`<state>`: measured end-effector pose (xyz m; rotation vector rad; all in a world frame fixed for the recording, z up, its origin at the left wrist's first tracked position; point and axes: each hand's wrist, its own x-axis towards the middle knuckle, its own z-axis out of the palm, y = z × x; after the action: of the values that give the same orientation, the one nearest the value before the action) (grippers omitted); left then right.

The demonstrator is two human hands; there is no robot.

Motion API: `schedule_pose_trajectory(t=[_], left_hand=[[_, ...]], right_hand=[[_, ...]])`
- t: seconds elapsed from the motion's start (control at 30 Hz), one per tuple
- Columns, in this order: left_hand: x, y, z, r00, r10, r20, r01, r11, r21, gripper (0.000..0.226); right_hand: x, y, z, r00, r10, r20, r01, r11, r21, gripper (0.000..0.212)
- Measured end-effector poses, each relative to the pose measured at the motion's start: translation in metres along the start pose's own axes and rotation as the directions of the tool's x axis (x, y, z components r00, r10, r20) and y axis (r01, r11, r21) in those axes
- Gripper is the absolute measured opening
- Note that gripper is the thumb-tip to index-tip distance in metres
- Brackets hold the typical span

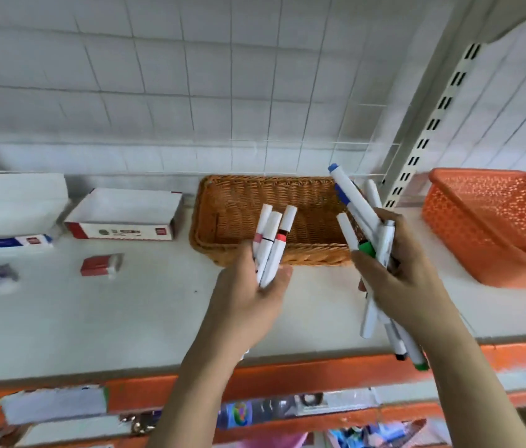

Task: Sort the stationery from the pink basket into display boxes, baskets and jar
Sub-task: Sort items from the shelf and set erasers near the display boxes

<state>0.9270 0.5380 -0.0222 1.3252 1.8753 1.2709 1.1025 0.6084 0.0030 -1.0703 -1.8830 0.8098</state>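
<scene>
We're holding markers in both hands over the white shelf (100, 318) right now. Our left hand (248, 299) is gripping three markers (271, 244), fingers curled round their lower ends, and their tops are poking out over the front edge of the wicker basket (239, 202). The bands on them are looking pinkish, black and red.

Our right hand (407, 273) is clutching a bigger bundle (365, 221), fingers wrapped tight round the middle. The pens are fanning out both ways: blue caps are sticking up toward the back wall, a green cap is showing just at the knuckles, and more ends (one green, one black) are hanging down past the wrist toward the orange shelf edge (287, 376). We can't tell exactly how many are in there, they're overlapping too much.

The wicker basket is sitting at the back of the shelf, right between our two hands. To its left a red-and-white display box (125, 218) is lying open, and further left another box (19, 202) with a blue strip is standing at the edge of view. A small red pack (101, 265) is lying on the shelf in front of those. Off to the right an orange basket (494, 221) is resting tilted, well apart from the wicker one.
</scene>
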Motion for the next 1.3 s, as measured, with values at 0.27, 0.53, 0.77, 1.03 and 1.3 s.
schedule_pose_trajectory(t=[0.27, 0.53, 0.77, 1.03, 1.3], left_hand=[[-0.004, 0.026, 0.069, 0.974, -0.012, 0.228, -0.021, 0.990, 0.143, 0.034], [0.002, 0.039, 0.104, 0.937, -0.088, 0.338, 0.025, 0.982, 0.188, 0.021], [0.012, 0.050, 0.160, 0.941, -0.216, 0.260, 0.179, 0.971, 0.158, 0.012], [0.044, 0.072, 0.226, 0.976, -0.215, 0.039, 0.206, 0.964, 0.166, 0.038], [0.059, 0.082, 0.244, 0.979, -0.203, 0.028, 0.196, 0.966, 0.168, 0.067]], right_hand=[[-0.005, 0.067, -0.052, 0.983, 0.156, -0.092, -0.166, 0.980, -0.113, 0.036], [0.034, 0.096, -0.081, 0.910, 0.414, 0.003, -0.360, 0.794, -0.490, 0.045], [0.058, 0.127, -0.112, 0.899, 0.421, 0.120, -0.295, 0.786, -0.544, 0.006], [0.049, 0.154, -0.124, 0.959, 0.255, 0.126, -0.159, 0.847, -0.507, 0.026], [0.038, 0.169, -0.125, 0.974, 0.168, 0.149, -0.110, 0.935, -0.338, 0.038]])
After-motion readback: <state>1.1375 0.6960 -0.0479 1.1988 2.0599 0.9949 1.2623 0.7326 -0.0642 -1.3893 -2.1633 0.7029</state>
